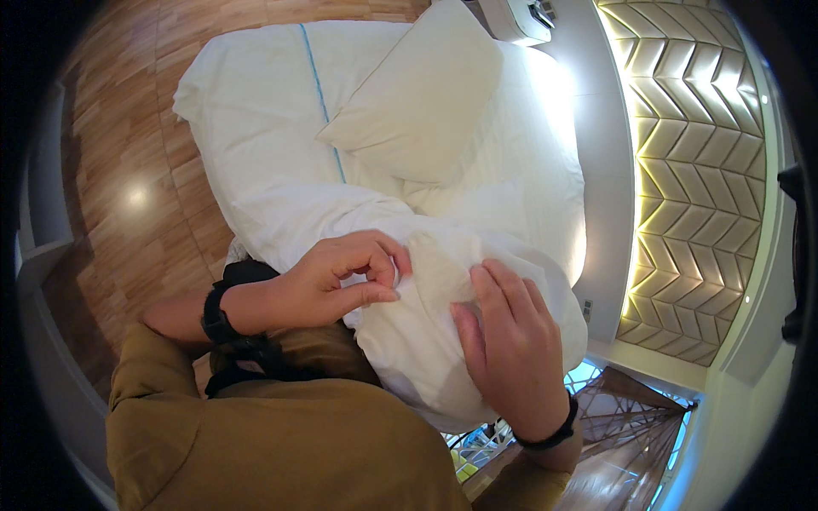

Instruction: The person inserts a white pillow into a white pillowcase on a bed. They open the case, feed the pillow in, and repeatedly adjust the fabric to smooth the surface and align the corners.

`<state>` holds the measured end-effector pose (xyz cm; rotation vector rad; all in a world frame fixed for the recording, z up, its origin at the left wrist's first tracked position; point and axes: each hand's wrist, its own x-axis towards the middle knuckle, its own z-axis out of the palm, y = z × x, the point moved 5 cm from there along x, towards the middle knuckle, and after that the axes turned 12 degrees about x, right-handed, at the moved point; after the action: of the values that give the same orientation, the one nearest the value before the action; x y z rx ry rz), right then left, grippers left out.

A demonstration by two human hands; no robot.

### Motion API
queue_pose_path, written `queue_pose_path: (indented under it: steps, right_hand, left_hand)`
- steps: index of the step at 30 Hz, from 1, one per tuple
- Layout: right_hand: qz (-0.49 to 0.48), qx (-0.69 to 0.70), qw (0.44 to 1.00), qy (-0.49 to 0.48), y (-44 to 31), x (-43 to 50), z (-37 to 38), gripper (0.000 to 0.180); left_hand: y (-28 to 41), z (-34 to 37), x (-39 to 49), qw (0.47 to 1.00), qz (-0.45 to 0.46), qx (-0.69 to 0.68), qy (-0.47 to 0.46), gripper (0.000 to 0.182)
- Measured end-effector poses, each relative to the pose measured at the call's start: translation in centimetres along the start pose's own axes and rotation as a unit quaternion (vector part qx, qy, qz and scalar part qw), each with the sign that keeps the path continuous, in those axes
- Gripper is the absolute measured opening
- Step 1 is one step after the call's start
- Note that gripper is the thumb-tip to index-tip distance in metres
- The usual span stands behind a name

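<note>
Bunched white fabric [409,345] lies close in front of my body, with a cream-coloured part [441,262] showing between my hands; whether it is a pillow in a cover is not clear. My left hand [358,271] is at its left edge, thumb and fingers curled near each other, and whether cloth is pinched between them is hard to see. On the right, my right hand [505,326] rests against the fabric, thumb apart from the bent fingers. Beyond them a cream pillow [422,96] lies on the bed's white bedding [255,96], which has a blue stripe.
Wooden flooring [134,160] runs along the bed's left side. A light headboard panel [601,160] and padded chevron wall [703,191] stand at the right. A white device [514,22] is beyond the pillow. A patterned screen [613,415] is at the lower right.
</note>
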<state>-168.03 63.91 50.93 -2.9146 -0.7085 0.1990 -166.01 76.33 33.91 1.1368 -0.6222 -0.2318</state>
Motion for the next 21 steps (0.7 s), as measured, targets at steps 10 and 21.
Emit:
queue_pose_path:
  steps: [10, 21]
  right_hand:
    - [0.052, 0.11, 0.986, -0.116, 2.0, 0.8, 3.0, 0.023]
    - [0.142, 0.225, 0.962, -0.069, 2.3, -1.5, 1.3, 0.024]
  left_hand:
    - [-1.3, 1.8, -1.3, 0.974, -0.13, 0.052, -0.176, 0.027]
    - [-0.6, 4.3, 1.1, 0.994, -0.082, 0.039, -0.065, 0.026]
